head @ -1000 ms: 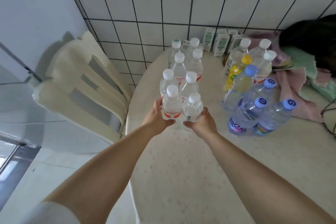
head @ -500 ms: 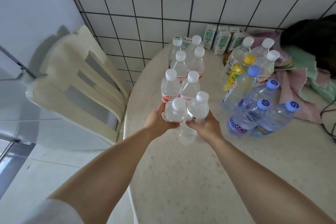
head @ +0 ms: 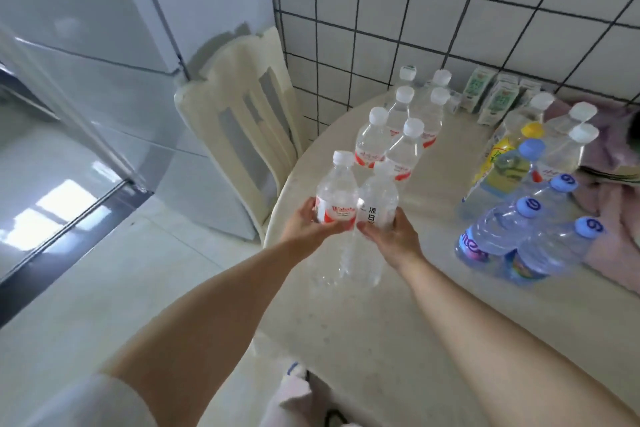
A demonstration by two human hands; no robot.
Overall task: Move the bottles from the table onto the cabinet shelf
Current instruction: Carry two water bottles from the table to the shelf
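The left hand [head: 304, 224] grips a red-labelled "Wahaha" bottle [head: 336, 198], while the right hand [head: 393, 239] clasps a white-labelled bottle [head: 377, 201] bearing Chinese characters above the table [head: 398, 322].

Clear glossy plastic bottles [head: 353, 204], a speckled matt stone-look table [head: 433, 340], a glossy tiled wall [head: 415, 21], crumpled pink cloth [head: 609, 211].

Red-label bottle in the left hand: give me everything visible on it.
The red-label bottle is small, clear plastic, with a white screw cap on and a red-and-white band round its middle. It looks full of clear liquid. It is held roughly upright, lifted off the table, gripped at label height by the left hand. Its side presses against the white-label bottle held in the right hand.
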